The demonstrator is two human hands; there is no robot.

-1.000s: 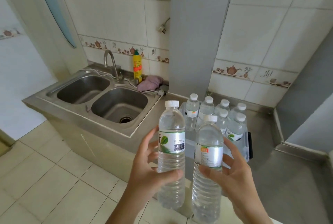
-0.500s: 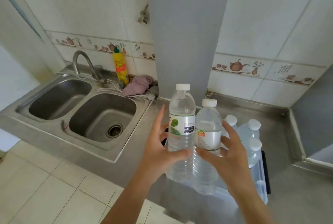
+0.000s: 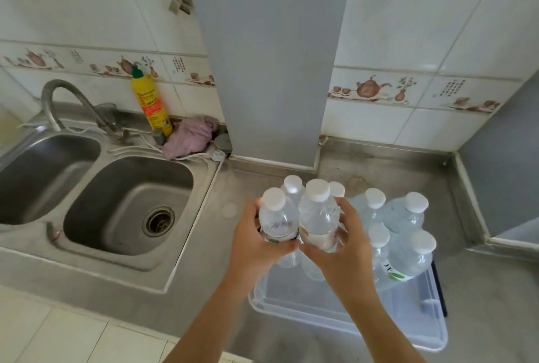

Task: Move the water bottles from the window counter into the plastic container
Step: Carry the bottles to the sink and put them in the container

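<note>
My left hand [image 3: 256,243] grips a clear water bottle [image 3: 275,219] with a white cap and a green-marked label. My right hand [image 3: 347,246] grips a second clear bottle [image 3: 316,216] with an orange-marked label. Both bottles stand upright, side by side and touching, held over the left part of a clear plastic container [image 3: 335,313] on the steel counter. Several more white-capped bottles [image 3: 405,216] stand in the container's far and right part. The lower ends of the two held bottles are hidden by my hands.
A double steel sink [image 3: 125,205] with a curved tap [image 3: 58,100] lies to the left. A yellow detergent bottle [image 3: 150,103] and a pink cloth [image 3: 189,136] sit behind it. A grey pillar [image 3: 268,71] rises behind the container; steel counter [image 3: 481,289] extends right.
Both hands have carried the two bottles forward and down, from in front of me to over the container. The view has tilted down onto the counter.
</note>
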